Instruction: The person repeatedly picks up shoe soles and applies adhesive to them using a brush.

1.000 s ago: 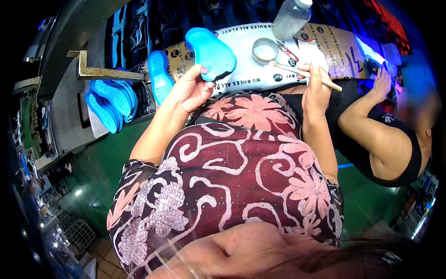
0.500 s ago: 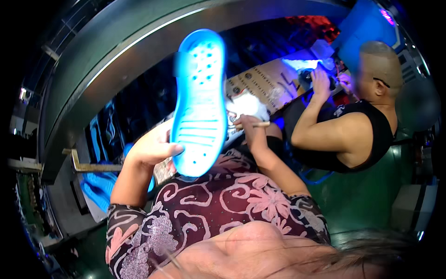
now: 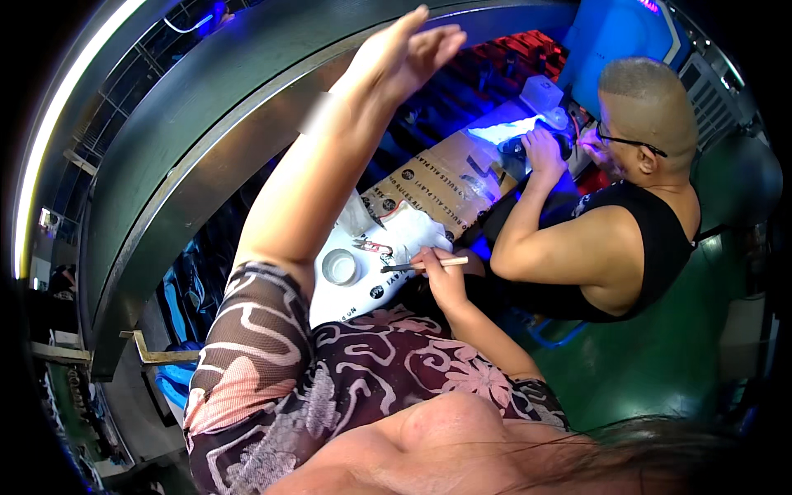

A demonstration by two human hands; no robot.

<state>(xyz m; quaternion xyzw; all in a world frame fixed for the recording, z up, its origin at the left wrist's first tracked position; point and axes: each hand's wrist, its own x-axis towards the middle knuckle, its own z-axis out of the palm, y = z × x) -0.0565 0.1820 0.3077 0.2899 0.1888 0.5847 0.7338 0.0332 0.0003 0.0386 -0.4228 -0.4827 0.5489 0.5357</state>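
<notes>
My left hand [image 3: 408, 54] is stretched far forward over the metal rail, its fingers extended and apart, with nothing visible in it. My right hand [image 3: 444, 282] is closed around the light wooden handle of a slim brush [image 3: 455, 261], whose dark tip points left. Under and beyond the brush tip lies a crumpled white cloth [image 3: 417, 231]. A small round cup [image 3: 340, 268] stands left of the tip on a white printed sheet [image 3: 324, 304]. Thread snips with red handles [image 3: 375, 247] rest between the cup and the cloth.
A long metal rail [image 3: 206, 132] curves along the left and far side. Printed cardboard [image 3: 437, 186] lies beyond the cloth. Close on my right a co-worker [image 3: 610, 239] handles a dark item under blue light. A blue machine [image 3: 619, 49] stands at the far right.
The blue shoe sole that my left hand held up has gone from view. That hand has reached far forward and opened. My right hand still holds the brush.
</notes>
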